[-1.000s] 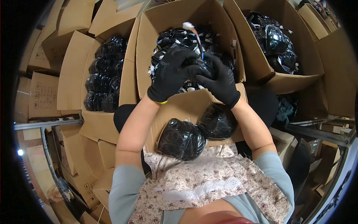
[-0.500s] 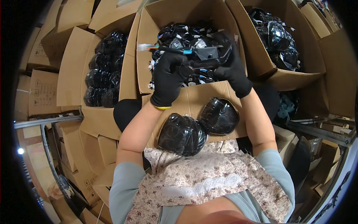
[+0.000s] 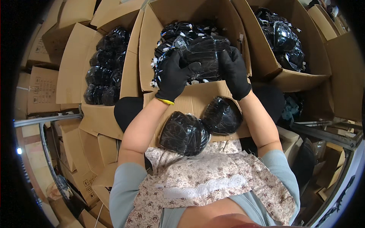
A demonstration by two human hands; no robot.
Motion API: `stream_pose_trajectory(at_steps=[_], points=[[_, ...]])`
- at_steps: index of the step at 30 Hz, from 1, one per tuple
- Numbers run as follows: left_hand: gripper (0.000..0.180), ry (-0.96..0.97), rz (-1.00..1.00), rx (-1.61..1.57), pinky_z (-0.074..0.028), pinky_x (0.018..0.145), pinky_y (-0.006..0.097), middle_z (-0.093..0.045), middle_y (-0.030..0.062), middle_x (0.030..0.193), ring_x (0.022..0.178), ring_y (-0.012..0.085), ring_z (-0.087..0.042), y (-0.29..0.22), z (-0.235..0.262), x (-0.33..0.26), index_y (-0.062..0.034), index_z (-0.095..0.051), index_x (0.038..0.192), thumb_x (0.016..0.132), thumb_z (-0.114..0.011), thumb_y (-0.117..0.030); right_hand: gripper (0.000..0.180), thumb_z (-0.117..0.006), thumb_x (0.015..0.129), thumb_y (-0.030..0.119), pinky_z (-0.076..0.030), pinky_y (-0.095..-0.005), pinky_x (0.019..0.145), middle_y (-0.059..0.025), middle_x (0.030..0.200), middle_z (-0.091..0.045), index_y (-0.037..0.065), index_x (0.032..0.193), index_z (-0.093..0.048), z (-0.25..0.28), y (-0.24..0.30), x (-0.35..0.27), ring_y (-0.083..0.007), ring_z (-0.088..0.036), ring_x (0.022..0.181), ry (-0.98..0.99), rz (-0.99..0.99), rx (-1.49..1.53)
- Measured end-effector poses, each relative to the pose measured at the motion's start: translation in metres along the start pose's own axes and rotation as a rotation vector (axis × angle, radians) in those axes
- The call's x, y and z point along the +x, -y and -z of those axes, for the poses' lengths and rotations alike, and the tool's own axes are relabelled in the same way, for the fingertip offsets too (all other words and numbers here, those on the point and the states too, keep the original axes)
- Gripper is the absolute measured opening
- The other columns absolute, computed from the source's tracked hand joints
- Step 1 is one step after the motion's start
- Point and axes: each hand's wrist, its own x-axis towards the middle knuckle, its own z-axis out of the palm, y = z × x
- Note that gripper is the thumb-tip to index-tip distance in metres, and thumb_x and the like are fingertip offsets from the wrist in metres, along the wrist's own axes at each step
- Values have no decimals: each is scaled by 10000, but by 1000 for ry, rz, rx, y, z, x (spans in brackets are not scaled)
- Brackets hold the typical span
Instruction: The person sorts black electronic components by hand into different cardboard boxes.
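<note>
Above the near edge of the middle cardboard box [image 3: 152, 49], the gloved left hand [image 3: 175, 74] and gloved right hand [image 3: 234, 72] each clasp one end of a black plastic-wrapped bundle [image 3: 205, 53], fingers curled around it. Two similar wrapped bundles [image 3: 201, 125] rest on the box's near flap.

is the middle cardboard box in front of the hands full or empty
Full. The middle cardboard box has its flaps open and is heaped to the brim with black wrapped items.

Single head view, looking steeply down, close above the cardboard boxes [image 3: 197, 102]
</note>
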Motion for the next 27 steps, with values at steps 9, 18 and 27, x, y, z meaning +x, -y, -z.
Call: stream_pose_trajectory(at_steps=[9, 18, 27], points=[[430, 53, 316, -877, -512, 960, 385, -604, 102, 1225, 1104, 227, -597, 13, 9, 11, -65, -511, 1313, 979, -530, -336, 275, -478, 1000, 255, -556, -322, 814, -76, 1068, -653, 53, 1162, -572, 21, 0, 11, -179, -647, 947, 133, -221, 402], [476, -219, 408, -753, -550, 873, 368, -611, 119, 1222, 1033, 225, -632, 16, 9, 10, -33, -519, 1305, 995, -476, -391, 276, -560, 968, 236, -524, -313, 863, -63, 1048, -631, 32, 1154, -544, 12, 10, -1, -160, -620, 975, 257, -242, 404], [509, -176, 427, -687, -518, 877, 310, -625, 110, 1174, 1016, 186, -622, 18, 13, 15, 0, -547, 1260, 956, -543, -408, 367, -554, 968, 276, -511, -338, 905, -74, 1121, -614, 24, 1232, -513, -2, 13, -4, -173, -615, 1010, 290, -197, 389]])
